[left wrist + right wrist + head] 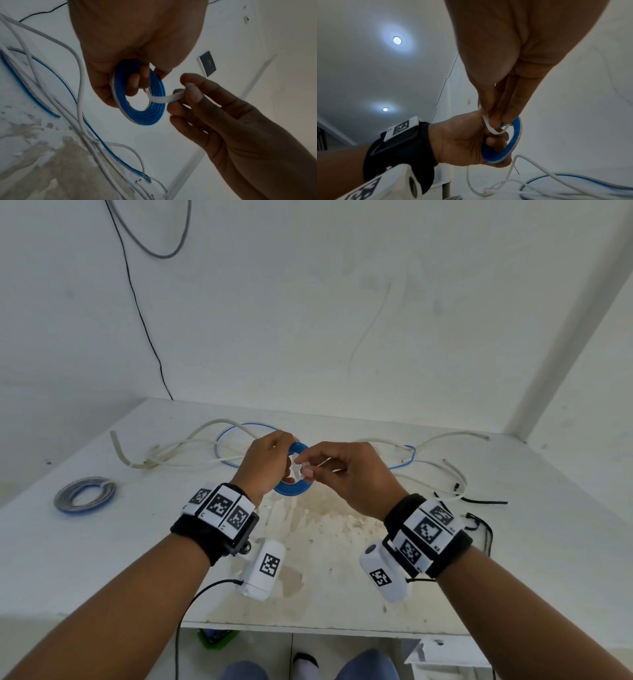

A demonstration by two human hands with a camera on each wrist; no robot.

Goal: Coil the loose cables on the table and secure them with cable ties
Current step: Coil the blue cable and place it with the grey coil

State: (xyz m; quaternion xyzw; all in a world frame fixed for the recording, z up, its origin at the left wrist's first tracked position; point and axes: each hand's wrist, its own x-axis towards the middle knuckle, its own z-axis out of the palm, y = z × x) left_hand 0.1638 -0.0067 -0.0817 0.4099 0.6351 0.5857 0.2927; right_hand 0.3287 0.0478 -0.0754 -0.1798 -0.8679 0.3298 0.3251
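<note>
Left hand (265,462) fingers curled through blue cable coil (145,116), right hand (346,474) pinching white tie (164,98) beside it

Blue coil (142,108), white tie (164,98), white table (513,542).

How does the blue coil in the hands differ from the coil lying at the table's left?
The held blue coil is raised in the left hand, all blue, its white tie unfastened. The left coil lies flat, grey-and-blue and untouched. Both are wound into rings.
</note>
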